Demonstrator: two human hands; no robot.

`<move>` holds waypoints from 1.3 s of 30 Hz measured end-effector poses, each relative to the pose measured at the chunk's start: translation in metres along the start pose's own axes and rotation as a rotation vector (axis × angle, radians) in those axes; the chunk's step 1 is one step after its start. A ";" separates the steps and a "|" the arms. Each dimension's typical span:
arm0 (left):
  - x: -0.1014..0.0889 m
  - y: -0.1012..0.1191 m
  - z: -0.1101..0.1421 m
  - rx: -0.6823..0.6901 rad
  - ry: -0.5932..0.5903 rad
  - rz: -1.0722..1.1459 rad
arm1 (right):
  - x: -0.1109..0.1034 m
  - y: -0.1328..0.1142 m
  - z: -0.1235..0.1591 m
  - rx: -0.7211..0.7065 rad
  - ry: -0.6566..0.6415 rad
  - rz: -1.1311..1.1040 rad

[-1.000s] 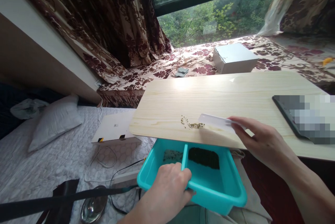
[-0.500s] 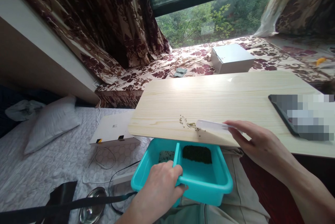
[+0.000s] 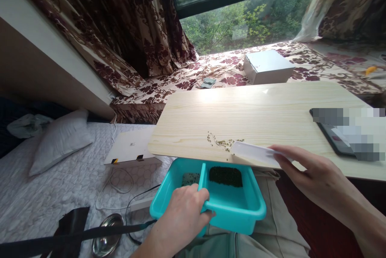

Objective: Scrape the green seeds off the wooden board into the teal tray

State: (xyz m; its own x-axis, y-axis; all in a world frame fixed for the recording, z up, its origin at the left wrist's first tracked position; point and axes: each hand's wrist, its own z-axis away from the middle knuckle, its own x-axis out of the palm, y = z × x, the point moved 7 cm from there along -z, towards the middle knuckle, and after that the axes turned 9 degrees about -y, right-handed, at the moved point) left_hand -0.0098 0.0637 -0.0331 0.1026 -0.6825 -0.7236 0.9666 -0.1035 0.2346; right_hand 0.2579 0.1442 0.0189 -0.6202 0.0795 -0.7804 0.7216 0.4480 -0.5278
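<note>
Within the left hand's (image 3: pixel 185 209) grip is a divided turquoise plastic tub (image 3: pixel 235 212); the right hand (image 3: pixel 316 175) pinches an oblong white piece (image 3: pixel 255 154) beside tiny round grains (image 3: pixel 224 143).

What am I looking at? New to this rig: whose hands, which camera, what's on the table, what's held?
No machine here: each grip is a person's bare hand. The camera is worn on their head, looking forward and down. The left hand holds the near rim of a teal tub; dark grains lie in its right compartment. The right hand holds a white strip, its tip beside scattered seeds on the table. A partly pixelated tablet-like thing lies further right.
</note>
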 end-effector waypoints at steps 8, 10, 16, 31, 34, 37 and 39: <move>-0.001 0.001 0.001 -0.007 -0.005 0.006 | 0.004 -0.001 -0.006 0.036 -0.006 0.012; -0.001 0.001 0.001 -0.005 -0.005 0.003 | 0.005 -0.002 -0.008 0.031 -0.016 -0.002; -0.001 0.001 0.000 -0.003 0.002 -0.006 | 0.007 -0.005 -0.012 0.037 -0.013 -0.002; 0.002 0.001 0.000 0.004 0.000 -0.021 | 0.013 -0.014 -0.013 -0.011 -0.059 -0.032; 0.004 -0.001 -0.001 0.011 0.005 -0.023 | 0.011 -0.015 -0.011 -0.026 -0.033 -0.019; 0.005 -0.002 -0.001 0.014 0.008 -0.023 | 0.010 -0.017 -0.009 -0.058 -0.033 -0.024; 0.005 -0.002 -0.001 0.015 0.010 -0.023 | 0.009 -0.017 -0.008 -0.078 -0.042 -0.029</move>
State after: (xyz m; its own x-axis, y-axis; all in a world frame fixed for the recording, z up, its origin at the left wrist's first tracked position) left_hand -0.0111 0.0612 -0.0372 0.0823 -0.6726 -0.7354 0.9650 -0.1305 0.2274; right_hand 0.2371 0.1446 0.0234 -0.6254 0.0286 -0.7798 0.6765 0.5179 -0.5236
